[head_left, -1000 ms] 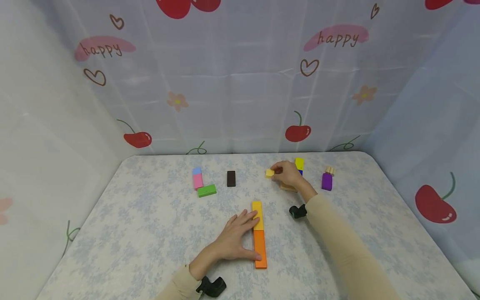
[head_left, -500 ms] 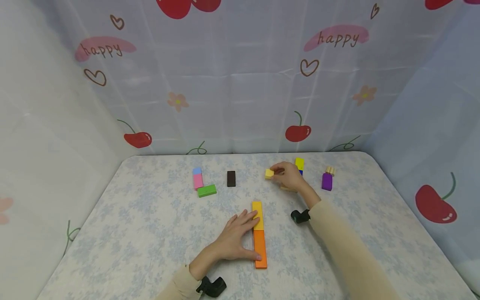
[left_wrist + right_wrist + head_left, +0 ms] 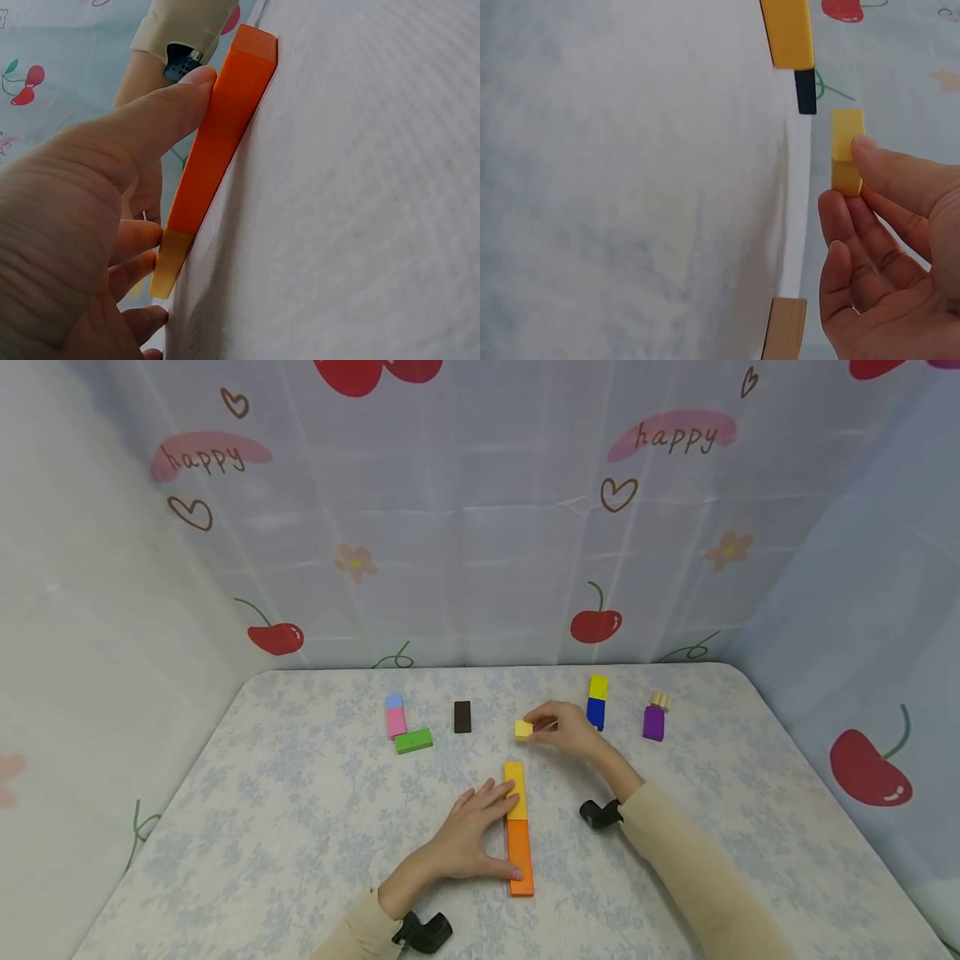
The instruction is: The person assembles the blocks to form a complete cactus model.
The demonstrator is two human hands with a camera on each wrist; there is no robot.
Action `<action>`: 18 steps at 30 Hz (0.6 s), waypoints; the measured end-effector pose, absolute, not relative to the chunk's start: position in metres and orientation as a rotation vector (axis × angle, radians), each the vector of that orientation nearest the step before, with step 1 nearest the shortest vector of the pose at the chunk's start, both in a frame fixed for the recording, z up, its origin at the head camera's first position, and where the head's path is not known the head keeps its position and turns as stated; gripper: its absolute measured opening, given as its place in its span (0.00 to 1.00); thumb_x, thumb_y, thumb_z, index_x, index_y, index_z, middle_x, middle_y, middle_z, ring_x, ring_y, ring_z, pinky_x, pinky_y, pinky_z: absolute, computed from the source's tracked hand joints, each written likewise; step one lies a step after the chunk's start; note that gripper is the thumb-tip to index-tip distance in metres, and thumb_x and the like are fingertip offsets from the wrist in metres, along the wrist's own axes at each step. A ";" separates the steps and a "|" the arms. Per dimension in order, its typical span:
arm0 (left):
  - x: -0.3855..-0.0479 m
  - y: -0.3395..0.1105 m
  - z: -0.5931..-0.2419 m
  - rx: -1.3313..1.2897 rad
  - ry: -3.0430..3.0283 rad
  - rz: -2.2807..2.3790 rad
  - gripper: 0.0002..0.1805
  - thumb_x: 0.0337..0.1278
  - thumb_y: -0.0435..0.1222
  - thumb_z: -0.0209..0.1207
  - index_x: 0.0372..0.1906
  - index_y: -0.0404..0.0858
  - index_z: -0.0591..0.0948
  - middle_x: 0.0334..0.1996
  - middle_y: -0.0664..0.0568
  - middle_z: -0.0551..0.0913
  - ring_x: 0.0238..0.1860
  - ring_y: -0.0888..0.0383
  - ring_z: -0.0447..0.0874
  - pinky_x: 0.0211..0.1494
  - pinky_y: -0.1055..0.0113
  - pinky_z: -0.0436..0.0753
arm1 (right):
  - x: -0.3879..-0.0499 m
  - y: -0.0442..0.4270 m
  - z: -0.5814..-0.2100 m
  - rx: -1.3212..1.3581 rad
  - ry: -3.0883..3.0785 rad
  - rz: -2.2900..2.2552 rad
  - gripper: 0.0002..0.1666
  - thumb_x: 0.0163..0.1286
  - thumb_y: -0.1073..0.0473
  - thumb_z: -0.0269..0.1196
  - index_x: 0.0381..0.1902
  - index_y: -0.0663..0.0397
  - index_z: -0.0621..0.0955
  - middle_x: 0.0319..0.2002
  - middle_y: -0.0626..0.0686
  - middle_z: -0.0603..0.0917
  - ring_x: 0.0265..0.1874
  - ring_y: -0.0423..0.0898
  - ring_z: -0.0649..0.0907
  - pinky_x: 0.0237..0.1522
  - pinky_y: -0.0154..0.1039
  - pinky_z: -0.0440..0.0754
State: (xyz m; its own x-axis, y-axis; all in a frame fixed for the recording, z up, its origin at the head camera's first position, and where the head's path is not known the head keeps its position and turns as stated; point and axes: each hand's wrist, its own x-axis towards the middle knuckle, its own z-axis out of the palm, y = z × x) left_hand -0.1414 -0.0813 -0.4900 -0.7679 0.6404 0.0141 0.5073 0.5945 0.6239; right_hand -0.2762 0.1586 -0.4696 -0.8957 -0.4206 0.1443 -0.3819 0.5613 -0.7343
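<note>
Between the thumb and fingertips of my right hand (image 3: 572,729) is a small light-yellow block (image 3: 522,732), held above the table. The right wrist view shows this yellow block (image 3: 847,150) pinched at its near side. My left hand (image 3: 467,838) lies spread against two flat blocks set end to end in a line. Its thumb touches the orange block (image 3: 519,847); fingertips rest on the amber-yellow block (image 3: 514,772) beyond. A wooden block (image 3: 785,328) shows in the right wrist view, while my right hand hides it in the head view.
Farther back lie a black block (image 3: 462,717), a green block (image 3: 414,742) beside a pink block (image 3: 396,722) with a light-blue end, a blue block (image 3: 596,713) touching a bright-yellow one (image 3: 598,686), and a purple block (image 3: 654,723) with small tan pieces. A patterned curtain (image 3: 480,568) stands behind the table.
The right hand has brought the small yellow block nearer and slightly left, toward the far end of the line. The blue block has come fully into sight. The left hand stays put.
</note>
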 end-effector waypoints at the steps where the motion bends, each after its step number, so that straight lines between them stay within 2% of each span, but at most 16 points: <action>1: -0.141 -0.081 -0.490 0.953 2.612 0.922 0.55 0.39 0.59 0.73 0.74 0.42 0.65 0.78 0.55 0.55 0.79 0.48 0.44 0.77 0.41 0.47 | -0.275 0.158 -0.469 -0.727 2.731 -1.254 0.17 0.61 0.64 0.70 0.49 0.60 0.84 0.45 0.57 0.85 0.42 0.50 0.85 0.49 0.47 0.85; 18: -0.142 -0.081 -0.490 0.960 2.606 0.934 0.54 0.40 0.58 0.73 0.74 0.42 0.65 0.78 0.54 0.54 0.79 0.48 0.44 0.77 0.40 0.47 | -0.264 0.146 -0.467 -0.778 2.637 -1.163 0.17 0.60 0.61 0.71 0.47 0.57 0.85 0.40 0.52 0.85 0.38 0.44 0.83 0.47 0.43 0.84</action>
State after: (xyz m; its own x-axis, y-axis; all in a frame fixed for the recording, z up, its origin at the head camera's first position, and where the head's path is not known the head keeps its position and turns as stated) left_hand -0.1418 -0.0814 -0.4899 -0.7652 0.6435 0.0198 0.5096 0.5866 0.6294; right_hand -0.2639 0.1461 -0.4670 -0.8528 -0.5183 0.0640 -0.3968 0.5635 -0.7246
